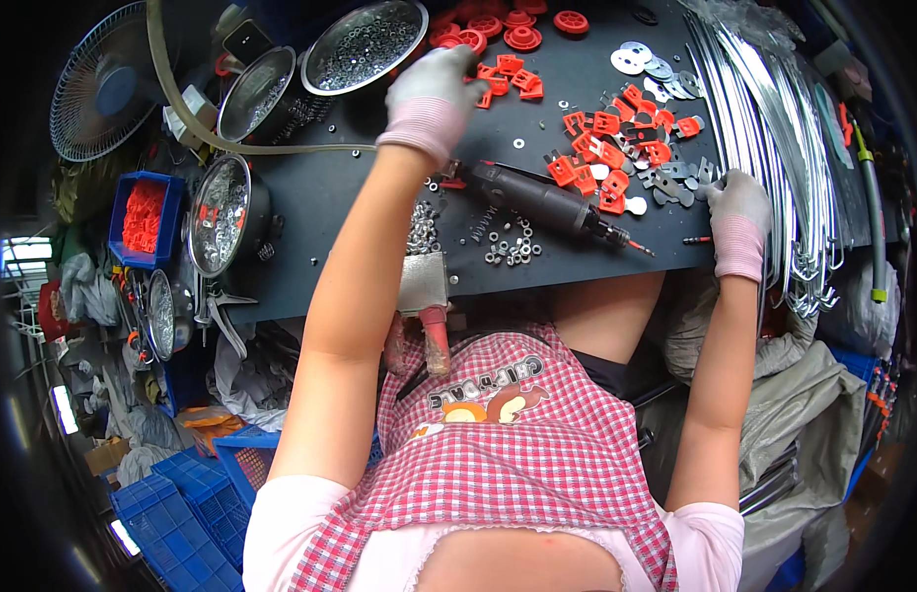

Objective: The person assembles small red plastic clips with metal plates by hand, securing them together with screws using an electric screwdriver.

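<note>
Dark table (320, 202), fan (113, 91) at left
Red wheels (471, 40) lie just beyond left hand (431, 91), metal rods (774, 148) beside right hand (740, 209); cannot tell what either holds

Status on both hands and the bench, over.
Left hand near red wheels; right hand beside metal rods; both grips unclear. Power screwdriver lies between the hands.
</note>
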`<state>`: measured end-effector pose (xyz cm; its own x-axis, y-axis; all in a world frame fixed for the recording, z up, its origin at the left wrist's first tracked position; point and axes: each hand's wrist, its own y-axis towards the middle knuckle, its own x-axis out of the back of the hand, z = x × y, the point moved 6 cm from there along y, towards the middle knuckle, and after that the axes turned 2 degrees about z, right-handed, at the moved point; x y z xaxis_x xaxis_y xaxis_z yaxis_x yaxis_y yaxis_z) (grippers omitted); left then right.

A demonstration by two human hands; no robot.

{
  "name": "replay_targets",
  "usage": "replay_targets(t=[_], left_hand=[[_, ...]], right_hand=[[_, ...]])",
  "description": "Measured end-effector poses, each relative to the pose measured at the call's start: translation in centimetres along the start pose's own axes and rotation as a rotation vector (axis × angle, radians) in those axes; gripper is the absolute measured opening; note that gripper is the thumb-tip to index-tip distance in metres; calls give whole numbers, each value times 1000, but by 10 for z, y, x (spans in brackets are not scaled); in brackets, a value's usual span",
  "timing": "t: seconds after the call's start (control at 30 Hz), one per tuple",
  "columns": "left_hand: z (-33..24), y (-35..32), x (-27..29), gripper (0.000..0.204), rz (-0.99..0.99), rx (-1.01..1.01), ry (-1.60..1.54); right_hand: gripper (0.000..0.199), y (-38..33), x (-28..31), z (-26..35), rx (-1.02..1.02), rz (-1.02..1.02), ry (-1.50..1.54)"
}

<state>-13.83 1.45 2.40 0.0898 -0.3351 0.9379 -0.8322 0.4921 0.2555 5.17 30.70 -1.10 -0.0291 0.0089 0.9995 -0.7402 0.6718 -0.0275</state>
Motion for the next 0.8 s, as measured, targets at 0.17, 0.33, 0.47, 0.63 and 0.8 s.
replay_targets(t=[0.17, 0.33, 0.47, 0.63, 0.8], left_hand=[[73, -13, -11, 27, 309, 134, 30], [51, -22, -3, 26, -32, 11, -81], [38, -36, -11, 26, 177, 3, 60], [16, -40, -1, 20, 105, 52, -461], [-68, -55, 12, 20, 201, 2, -1035]], right_hand=[[29, 8, -4, -3, -74, 10, -37], [28, 18, -17, -25, -72, -16, 60], [29, -1, -8, -31, -44, -173, 309], [23, -53, 11, 23, 177, -173, 1528], [25, -87, 25, 86, 391, -56, 1827]])
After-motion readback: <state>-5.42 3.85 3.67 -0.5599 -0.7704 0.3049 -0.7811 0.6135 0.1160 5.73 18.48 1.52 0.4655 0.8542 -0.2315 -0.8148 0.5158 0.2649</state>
